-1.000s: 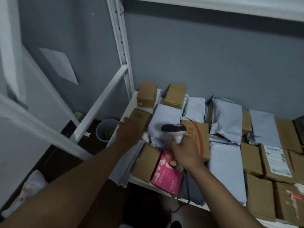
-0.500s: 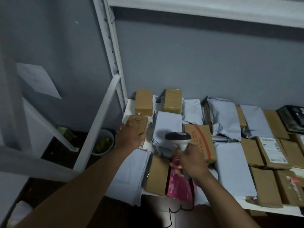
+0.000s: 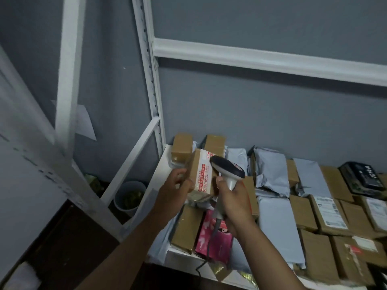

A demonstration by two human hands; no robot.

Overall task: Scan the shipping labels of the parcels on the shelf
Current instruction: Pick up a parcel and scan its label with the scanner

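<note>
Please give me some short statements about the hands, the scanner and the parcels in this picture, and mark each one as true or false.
1. The left hand holds a small brown cardboard box with red printed tape lifted above the other parcels. True.
2. The right hand is empty. False: it grips the white and black handheld barcode scanner by its handle.
3. The scanner head is beside the lifted box. True.
4. The pink printed package lies at the back of the white metal shelf, against the wall. False: it lies at the front edge.
5. A white bucket stands on the floor left of the shelf. True.
</note>
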